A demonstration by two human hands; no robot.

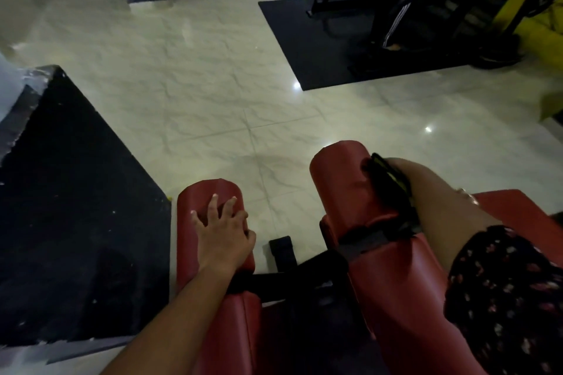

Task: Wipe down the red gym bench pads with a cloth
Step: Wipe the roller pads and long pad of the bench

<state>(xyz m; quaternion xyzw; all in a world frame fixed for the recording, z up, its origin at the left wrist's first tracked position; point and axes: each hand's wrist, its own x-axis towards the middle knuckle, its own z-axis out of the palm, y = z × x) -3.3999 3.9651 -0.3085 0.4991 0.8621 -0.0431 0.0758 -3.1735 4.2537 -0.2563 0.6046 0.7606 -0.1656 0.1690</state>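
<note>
Two red roller pads stick out in front of me. My left hand (222, 234) rests on top of the left pad (195, 198) with its fingers spread. My right hand (405, 173) holds a dark cloth (388, 179) with a yellow edge against the right side of the taller right pad (338, 173). The cloth hides its fingers. More red padding (396, 283) runs toward me below both rollers, and a red seat pad (524, 207) shows behind my right forearm.
A black frame bar (283, 253) sits between the pads. A black floor mat (76, 222) lies to the left on the glossy tiles (213, 85). At the far right a gym machine (451, 15) stands on another mat (304, 49), with a person's leg in striped trousers (399, 15) beside it.
</note>
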